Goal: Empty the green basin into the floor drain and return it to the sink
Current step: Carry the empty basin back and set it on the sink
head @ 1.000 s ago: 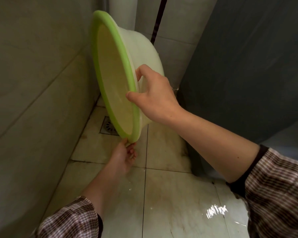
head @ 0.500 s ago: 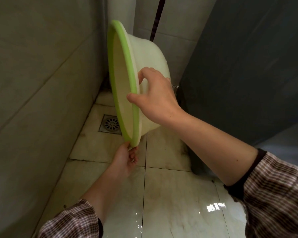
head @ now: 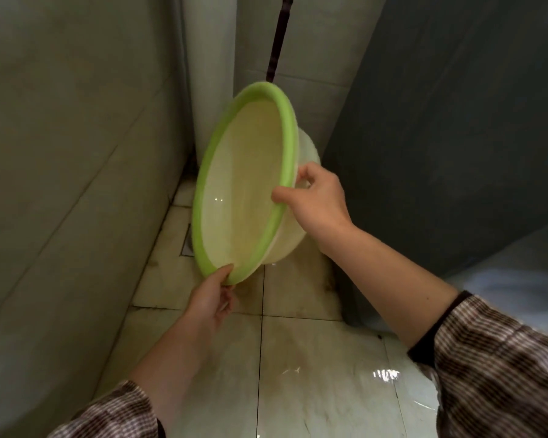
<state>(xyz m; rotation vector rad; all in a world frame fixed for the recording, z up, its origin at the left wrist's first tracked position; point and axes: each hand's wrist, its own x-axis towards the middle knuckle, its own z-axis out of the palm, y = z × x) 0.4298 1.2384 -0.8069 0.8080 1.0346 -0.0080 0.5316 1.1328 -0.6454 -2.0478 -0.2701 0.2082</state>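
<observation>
Basin (head: 244,191) rotated, opening now faces camera; two hands (head: 211,301) (head: 318,203) grasp rim.

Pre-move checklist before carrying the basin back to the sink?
1. Green-rimmed pale plastic basin drained: ok, no pooled water visible inside.
2. Left hand on the lower rim: ok, gripping.
3. Right hand on the right rim: ok, thumb over the edge.
4. Metal floor drain unblocked: cannot tell, mostly hidden behind the basin.
5. Glossy tiled floor dry underfoot: not ok, wet sheen.
6. Sink free: cannot tell, out of view.
</observation>
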